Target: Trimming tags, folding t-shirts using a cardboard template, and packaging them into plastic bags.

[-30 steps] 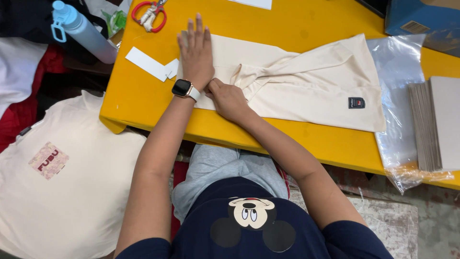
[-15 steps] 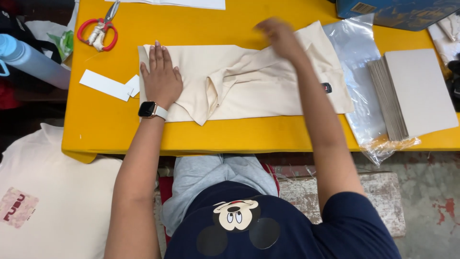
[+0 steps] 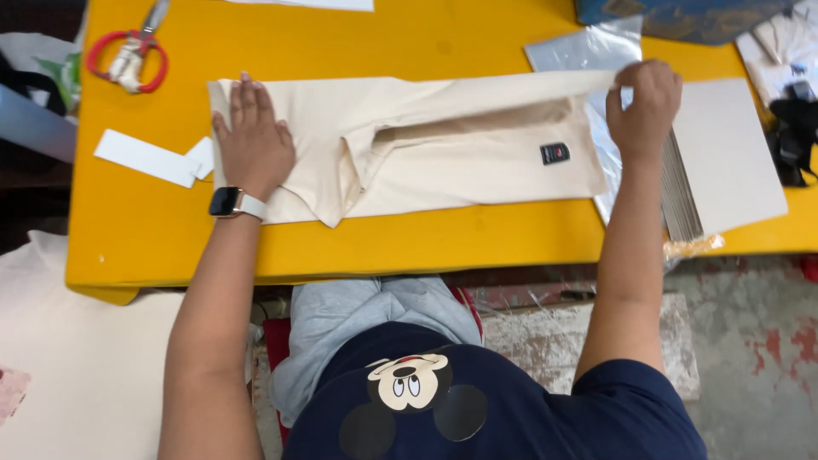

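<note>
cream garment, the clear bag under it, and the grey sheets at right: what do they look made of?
Cream garment: soft knit fabric, probably cotton; matte, and it creases and drapes where the right hand lifts its edge. Clear bag: thin plastic film, glossy with glare. Grey sheets: likely stiff cardboard; flat, matte, with stacked edges showing.

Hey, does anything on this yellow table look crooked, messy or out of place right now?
Only the cream garment is uneven: its near-left corner folds over into a point, and the right hand pinches its far edge taut while the left hand presses it flat. Nothing looks spilled or damaged.
</note>
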